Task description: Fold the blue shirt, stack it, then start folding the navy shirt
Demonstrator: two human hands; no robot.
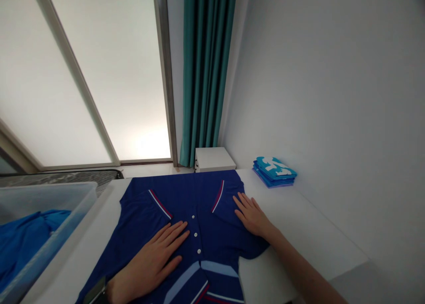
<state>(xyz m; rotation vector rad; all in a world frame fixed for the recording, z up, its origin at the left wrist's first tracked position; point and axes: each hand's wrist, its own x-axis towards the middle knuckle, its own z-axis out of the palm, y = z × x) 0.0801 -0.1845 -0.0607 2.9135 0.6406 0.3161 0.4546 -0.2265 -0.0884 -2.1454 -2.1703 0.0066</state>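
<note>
A navy blue polo-style garment lies spread face up on the white table. It has white buttons down its middle, red-and-white striped trims and a light blue band towards its near end. My left hand rests flat on the cloth, left of the buttons, fingers stretched out and a dark watch on the wrist. Against the garment's right side lies my right hand, palm down with its fingers spread. Neither hand grips anything. The garment's nearest part runs out of view at the bottom.
Folded blue clothes are stacked at the table's far right, by the wall. A clear plastic bin holding blue cloth stands at left. Beyond the table are a white cabinet, a green curtain and frosted sliding doors.
</note>
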